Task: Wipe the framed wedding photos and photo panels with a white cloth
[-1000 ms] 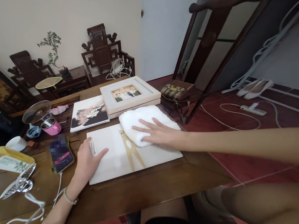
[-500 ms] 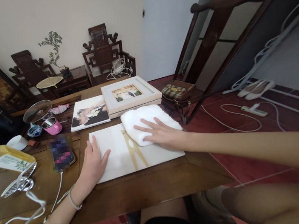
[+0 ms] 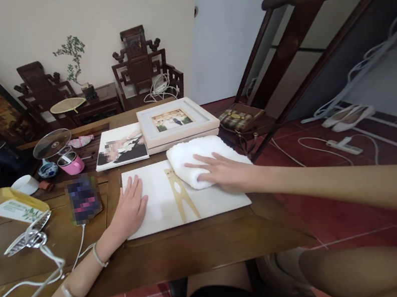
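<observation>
A white rectangular board lies on the wooden table in front of me. My left hand rests flat on its left side, fingers extended and close together. On the board's right part sits a folded white fluffy towel, overhanging the board's far right corner. My right hand lies across the towel with its fingers spread; its thumb side is low against the towel's near edge. Between the hands, a flat tan two-pronged shape with an oval hole is on the board; I cannot tell whether it is loose or printed.
Behind the board are a framed picture on a box-like base and a photo panel. Leftward stand a phone with a cable, an oil bottle, a silver hair claw and a pink cup. A chair stands right.
My left hand has shifted farther onto the board, its fingers now lying flat. My right hand stays on the towel. The whole view has shifted slightly.
</observation>
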Motion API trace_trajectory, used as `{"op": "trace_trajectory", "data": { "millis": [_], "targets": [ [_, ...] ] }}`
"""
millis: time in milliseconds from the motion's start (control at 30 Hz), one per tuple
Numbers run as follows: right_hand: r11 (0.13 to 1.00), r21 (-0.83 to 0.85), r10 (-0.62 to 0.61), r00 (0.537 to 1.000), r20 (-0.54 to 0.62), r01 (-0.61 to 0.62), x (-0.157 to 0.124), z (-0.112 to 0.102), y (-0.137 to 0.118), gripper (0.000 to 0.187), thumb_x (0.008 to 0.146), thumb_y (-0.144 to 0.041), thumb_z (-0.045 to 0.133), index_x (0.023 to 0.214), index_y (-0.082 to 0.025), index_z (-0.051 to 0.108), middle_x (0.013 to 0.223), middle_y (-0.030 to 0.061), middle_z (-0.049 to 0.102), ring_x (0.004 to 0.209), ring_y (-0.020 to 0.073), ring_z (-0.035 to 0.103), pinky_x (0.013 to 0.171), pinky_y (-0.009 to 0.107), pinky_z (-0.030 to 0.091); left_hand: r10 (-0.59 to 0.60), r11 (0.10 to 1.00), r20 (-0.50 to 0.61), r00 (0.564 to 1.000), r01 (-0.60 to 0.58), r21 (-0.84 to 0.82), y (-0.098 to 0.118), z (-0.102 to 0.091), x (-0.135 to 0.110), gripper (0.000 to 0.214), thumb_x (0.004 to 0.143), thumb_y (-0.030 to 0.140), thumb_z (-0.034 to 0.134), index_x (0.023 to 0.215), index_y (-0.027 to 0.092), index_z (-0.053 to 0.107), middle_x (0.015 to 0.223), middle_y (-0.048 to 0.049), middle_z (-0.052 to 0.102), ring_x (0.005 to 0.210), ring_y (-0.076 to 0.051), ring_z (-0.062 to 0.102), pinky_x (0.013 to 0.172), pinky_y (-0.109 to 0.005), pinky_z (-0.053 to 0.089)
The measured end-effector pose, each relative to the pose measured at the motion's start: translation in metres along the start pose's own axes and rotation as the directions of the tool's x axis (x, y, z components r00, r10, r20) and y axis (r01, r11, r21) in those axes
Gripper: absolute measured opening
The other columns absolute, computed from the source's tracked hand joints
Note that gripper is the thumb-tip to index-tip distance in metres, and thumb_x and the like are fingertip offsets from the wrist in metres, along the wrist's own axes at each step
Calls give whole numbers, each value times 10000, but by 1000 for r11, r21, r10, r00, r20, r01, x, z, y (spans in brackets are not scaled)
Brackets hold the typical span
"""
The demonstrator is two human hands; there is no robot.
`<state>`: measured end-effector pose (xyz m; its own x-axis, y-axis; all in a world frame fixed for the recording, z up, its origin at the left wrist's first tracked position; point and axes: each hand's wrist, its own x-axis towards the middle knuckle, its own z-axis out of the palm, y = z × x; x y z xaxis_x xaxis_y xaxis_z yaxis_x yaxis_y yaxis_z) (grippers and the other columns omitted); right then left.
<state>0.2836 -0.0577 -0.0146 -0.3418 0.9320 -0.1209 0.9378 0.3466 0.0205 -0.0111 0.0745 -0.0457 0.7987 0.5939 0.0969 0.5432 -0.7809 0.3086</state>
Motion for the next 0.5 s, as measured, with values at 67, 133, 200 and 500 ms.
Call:
{"op": "trace_trajectory", "data": {
  "millis": [67,133,200,500],
  "targets": [
    [1000,-7,7,1000,1,-6,3,-3,2,706,648,136,338,1215,-178,617,1594,119,211,1456,390,112,1016,728,307,-6,1000,3,1000,6,-20,-2,1,0,575,1010,377,259,1528,131,215,1608,-171,167,1490,-316,104,1172,-577,150],
    [1000,-22,20,1000,-11,-20,7,-5,4,706,643,138,333,1213,-166,617,1592,123,213,1455,389,124,1013,727,314,-5,999,7,1000,5,-35,-4,1,1,580,1010,385,263,1527,126,215,1607,-181,162,1490,-314,110,1175,-571,151],
    [999,-37,22,1000,-19,-23,11,-5,6,712,640,140,329,1226,-156,607,1588,127,224,1455,385,136,1012,719,324,-1,999,9,1000,2,-43,-5,1,2,582,1005,387,280,1519,117,239,1602,-189,179,1489,-312,119,1178,-566,152],
    [999,-27,33,999,18,-33,21,-12,11,750,644,136,352,1290,-176,571,1589,105,230,1450,382,166,1011,690,352,-56,995,17,998,57,-84,-6,-4,9,600,984,387,286,1508,97,261,1599,-190,192,1489,-295,132,1186,-549,123]
  ]
}}
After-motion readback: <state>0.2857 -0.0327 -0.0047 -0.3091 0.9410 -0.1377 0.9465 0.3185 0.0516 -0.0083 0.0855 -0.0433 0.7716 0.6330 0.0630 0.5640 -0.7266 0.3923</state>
